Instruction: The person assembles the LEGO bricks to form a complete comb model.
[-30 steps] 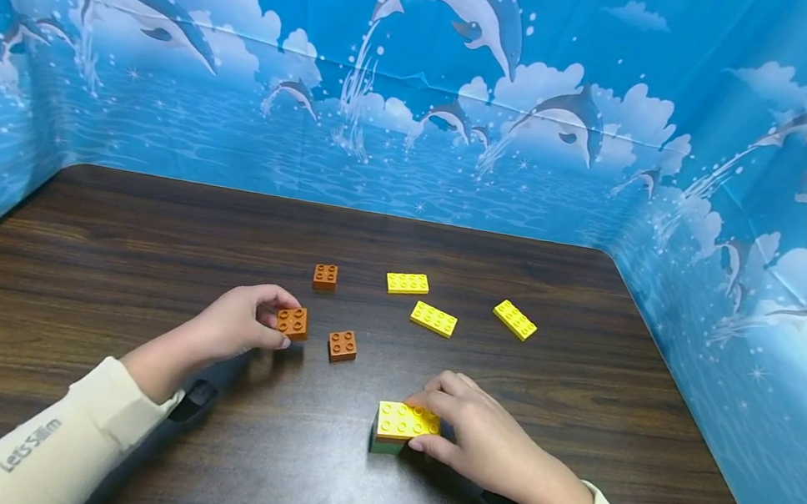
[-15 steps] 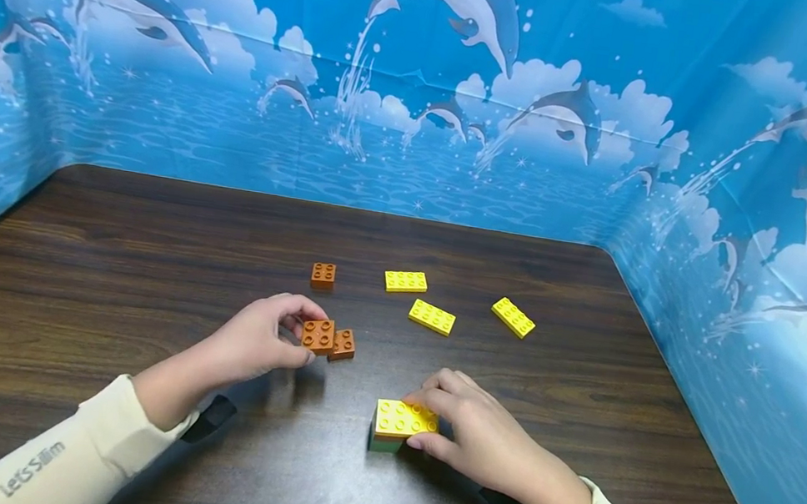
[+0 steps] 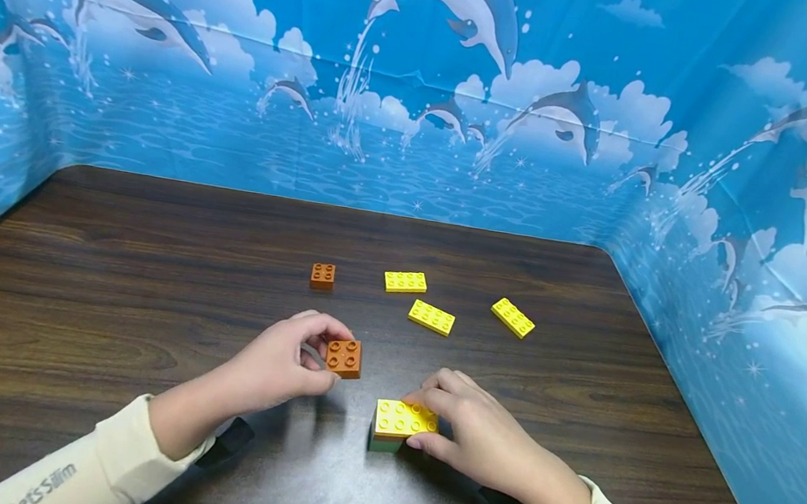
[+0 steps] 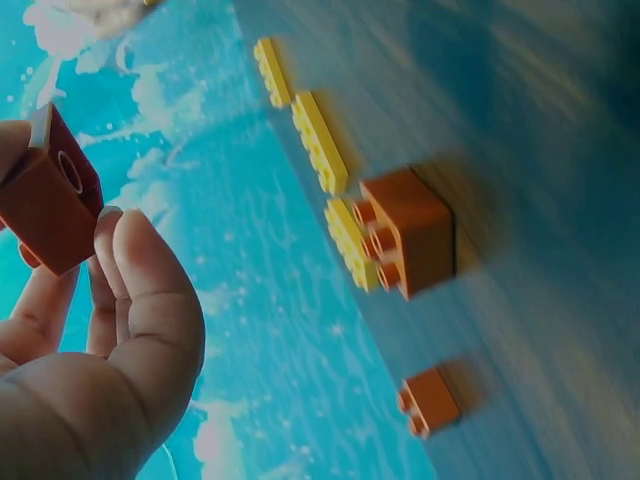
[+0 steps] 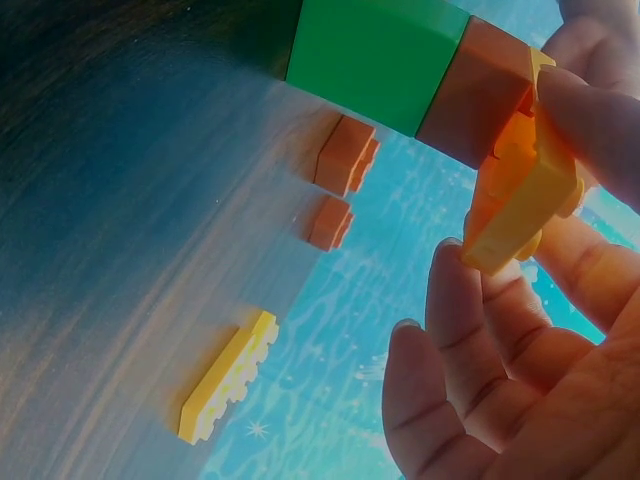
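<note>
The held brick (image 3: 344,359), orange and square-topped, so with neither side of its top the longer, is raised above the surface near its centre; its four studs face up and its hollow base, seen in the left wrist view, faces down. The left grip (image 3: 284,363) is closed to the brick's width, thumb at the near side and fingers at the far side. Just to the right and nearer the person stands the stack (image 3: 386,445), upright: green block (image 5: 380,60) below, orange middle brick (image 5: 475,90) above it, yellow top plate (image 3: 394,421) uppermost. The top plate lies level, studs up, its long axis running left to right, and its right end overhangs the middle brick. The right grip (image 3: 486,443) pinches that end between thumb and fingers, set about as far apart as the plate is wide. Beyond, the near brick (image 4: 425,240) and the far brick (image 3: 322,276) rest studs up. Of three yellow plates farther off, the left plate (image 3: 406,282) lies almost crosswise, the middle plate (image 3: 431,318) slants slightly nearer at its right end, and the right plate (image 3: 513,318) slants more steeply. All rest on the dark wooden surface (image 3: 183,259), bounded by a dolphin-printed backdrop (image 3: 383,170).
</note>
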The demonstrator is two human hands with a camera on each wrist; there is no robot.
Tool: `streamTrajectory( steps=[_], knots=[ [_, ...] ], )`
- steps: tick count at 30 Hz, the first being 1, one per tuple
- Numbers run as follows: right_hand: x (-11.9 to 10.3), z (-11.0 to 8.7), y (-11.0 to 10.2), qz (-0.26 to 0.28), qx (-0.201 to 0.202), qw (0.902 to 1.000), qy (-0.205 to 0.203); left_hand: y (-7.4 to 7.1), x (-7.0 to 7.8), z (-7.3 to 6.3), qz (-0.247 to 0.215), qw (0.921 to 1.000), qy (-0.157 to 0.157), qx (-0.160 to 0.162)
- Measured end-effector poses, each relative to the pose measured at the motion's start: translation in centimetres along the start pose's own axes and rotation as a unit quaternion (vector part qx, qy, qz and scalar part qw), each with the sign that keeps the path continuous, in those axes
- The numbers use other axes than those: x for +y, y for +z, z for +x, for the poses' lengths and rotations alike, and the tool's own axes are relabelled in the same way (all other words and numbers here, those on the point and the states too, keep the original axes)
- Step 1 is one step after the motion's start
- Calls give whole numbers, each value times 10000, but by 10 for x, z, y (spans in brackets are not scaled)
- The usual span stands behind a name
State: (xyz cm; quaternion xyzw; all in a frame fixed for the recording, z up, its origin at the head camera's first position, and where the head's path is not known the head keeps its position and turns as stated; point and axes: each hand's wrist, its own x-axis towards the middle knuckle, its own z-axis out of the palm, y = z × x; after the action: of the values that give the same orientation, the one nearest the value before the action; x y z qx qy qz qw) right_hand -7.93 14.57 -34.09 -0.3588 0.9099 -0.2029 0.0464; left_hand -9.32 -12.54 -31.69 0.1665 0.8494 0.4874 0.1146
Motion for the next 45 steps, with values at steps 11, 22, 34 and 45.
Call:
streamTrajectory(
  steps=[11,22,34,45],
  knots=[
    [1,0,1,48,89,9999,-126,22,7,-3,-65,9992,336,-220],
    [2,1,1,50,69,9999,-58,39,8,-2,17,9978,607,-262],
    [1,0,0,40,107,9998,-189,49,7,-3,-26,9976,624,-288],
    [1,0,-1,98,91,9997,-180,57,7,-4,207,9983,532,-101]
  ],
)
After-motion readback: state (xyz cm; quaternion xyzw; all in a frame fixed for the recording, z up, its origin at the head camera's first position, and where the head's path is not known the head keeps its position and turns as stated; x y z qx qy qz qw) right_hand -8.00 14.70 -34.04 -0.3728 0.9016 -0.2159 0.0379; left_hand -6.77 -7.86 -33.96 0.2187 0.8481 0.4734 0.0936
